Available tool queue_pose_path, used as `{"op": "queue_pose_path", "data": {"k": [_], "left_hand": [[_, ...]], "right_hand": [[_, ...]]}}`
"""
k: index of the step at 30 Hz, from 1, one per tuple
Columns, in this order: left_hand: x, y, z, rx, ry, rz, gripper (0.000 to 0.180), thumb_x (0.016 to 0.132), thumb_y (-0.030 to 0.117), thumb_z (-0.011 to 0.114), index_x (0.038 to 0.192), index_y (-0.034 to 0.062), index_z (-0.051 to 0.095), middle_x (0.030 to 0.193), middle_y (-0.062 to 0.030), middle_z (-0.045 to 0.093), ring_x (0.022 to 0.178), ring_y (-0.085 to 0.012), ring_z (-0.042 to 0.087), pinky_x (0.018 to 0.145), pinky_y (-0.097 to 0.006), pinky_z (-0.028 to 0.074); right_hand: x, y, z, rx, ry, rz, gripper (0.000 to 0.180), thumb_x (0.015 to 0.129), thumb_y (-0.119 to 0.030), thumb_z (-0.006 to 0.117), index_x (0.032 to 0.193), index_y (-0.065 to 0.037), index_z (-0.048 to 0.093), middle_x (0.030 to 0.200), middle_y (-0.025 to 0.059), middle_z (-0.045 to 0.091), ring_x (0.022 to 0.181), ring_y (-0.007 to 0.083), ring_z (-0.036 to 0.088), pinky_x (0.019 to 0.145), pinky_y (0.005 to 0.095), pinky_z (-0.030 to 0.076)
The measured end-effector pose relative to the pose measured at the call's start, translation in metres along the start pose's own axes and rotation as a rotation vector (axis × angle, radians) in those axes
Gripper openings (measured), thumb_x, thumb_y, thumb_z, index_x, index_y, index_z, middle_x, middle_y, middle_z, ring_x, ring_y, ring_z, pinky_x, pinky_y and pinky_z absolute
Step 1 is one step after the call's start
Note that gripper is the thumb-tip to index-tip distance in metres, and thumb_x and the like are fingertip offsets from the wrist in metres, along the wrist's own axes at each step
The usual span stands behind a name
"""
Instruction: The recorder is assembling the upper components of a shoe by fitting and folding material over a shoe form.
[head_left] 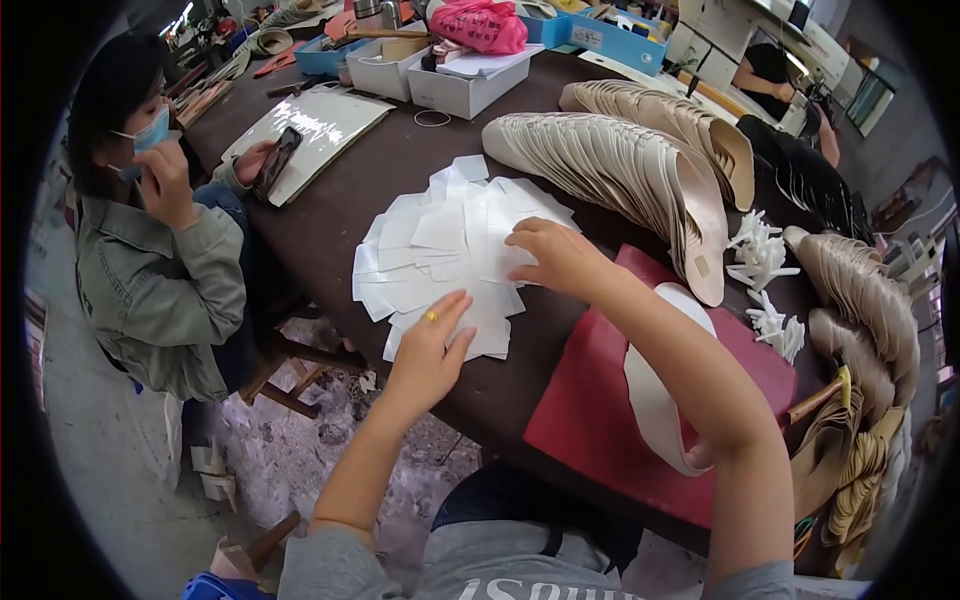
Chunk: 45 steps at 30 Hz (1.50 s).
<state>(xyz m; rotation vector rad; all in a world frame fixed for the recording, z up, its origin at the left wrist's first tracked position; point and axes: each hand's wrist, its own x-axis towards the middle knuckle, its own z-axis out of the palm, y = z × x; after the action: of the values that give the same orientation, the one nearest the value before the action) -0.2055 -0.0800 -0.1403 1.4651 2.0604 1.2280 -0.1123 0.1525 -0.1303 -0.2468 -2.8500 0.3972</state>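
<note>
A loose heap of thin white, mostly rectangular sheets [440,228] lies spread and overlapping on the dark brown table [480,385]. My left hand [432,345] rests at the heap's near edge, fingers stretched out and a yellow ring on one of them. Over the right side of the heap is my right hand [556,260], its fingers bent and apart, touching or just above the sheets. Neither hand shows anything held. Under my right forearm lie a red sheet [580,400] and a curved white piece [655,400], partly hidden by the arm.
Nested cream shoe-upper pieces [590,165] and small white plastic bits [758,250] lie to the right, near a wooden-handled hammer [815,400]. White boxes [475,90] stand at the back. On the left sits a masked person [160,270] holding a phone [278,162].
</note>
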Motion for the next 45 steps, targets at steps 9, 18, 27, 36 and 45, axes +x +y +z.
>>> {"op": "queue_pose_path", "data": {"k": [9, 18, 27, 36, 45], "left_hand": [[0.063, -0.057, 0.0, 0.502, 0.006, 0.261, 0.036, 0.088, 0.014, 0.058, 0.122, 0.0024, 0.056, 0.13, -0.0112, 0.055, 0.115, -0.0301, 0.052, 0.092, -0.038, 0.045], [0.072, -0.028, 0.019, 0.669, -0.01, 0.116, 0.04, 0.089, 0.026, 0.055, 0.123, 0.0042, 0.056, 0.129, -0.0101, 0.056, 0.115, -0.0285, 0.05, 0.092, -0.04, 0.042], [0.079, 0.014, 0.011, 0.484, -0.166, -0.009, 0.043, 0.093, 0.032, 0.054, 0.124, 0.0033, 0.053, 0.122, -0.0132, 0.06, 0.107, -0.0287, 0.057, 0.086, -0.04, 0.046], [0.048, 0.07, 0.044, -1.295, 0.065, -0.321, 0.028, 0.09, 0.01, 0.062, 0.114, -0.0032, 0.056, 0.099, -0.0145, 0.067, 0.08, -0.0147, 0.068, 0.065, -0.019, 0.054], [0.02, 0.108, 0.029, -1.666, -0.166, -0.267, 0.027, 0.091, 0.012, 0.061, 0.111, -0.0052, 0.056, 0.085, -0.012, 0.068, 0.076, -0.0145, 0.067, 0.068, -0.021, 0.056]], "right_hand": [[0.026, -0.02, 0.043, -0.428, -0.206, -0.072, 0.011, 0.077, -0.011, 0.06, 0.083, -0.002, 0.059, 0.096, 0.0116, 0.064, 0.074, 0.0304, 0.063, 0.063, 0.0381, 0.052], [0.046, 0.017, -0.01, -0.167, 0.301, 0.233, 0.01, 0.078, -0.009, 0.057, 0.076, -0.002, 0.064, 0.069, 0.0112, 0.064, 0.054, 0.0273, 0.059, 0.055, 0.0378, 0.047], [0.001, -0.04, -0.145, 0.916, 0.714, 0.585, 0.017, 0.089, -0.01, 0.054, 0.098, 0.002, 0.063, 0.082, 0.0106, 0.066, 0.064, 0.0189, 0.068, 0.057, 0.024, 0.054], [-0.13, -0.074, -0.134, 1.07, 0.666, 0.696, 0.025, 0.091, -0.009, 0.055, 0.111, 0.006, 0.059, 0.082, 0.0108, 0.066, 0.063, 0.0164, 0.067, 0.059, 0.0205, 0.054], [-0.181, -0.049, -0.163, 0.703, 0.757, 0.649, 0.023, 0.09, -0.007, 0.056, 0.107, 0.007, 0.062, 0.083, 0.0118, 0.066, 0.061, 0.0138, 0.064, 0.06, 0.0198, 0.053]]}}
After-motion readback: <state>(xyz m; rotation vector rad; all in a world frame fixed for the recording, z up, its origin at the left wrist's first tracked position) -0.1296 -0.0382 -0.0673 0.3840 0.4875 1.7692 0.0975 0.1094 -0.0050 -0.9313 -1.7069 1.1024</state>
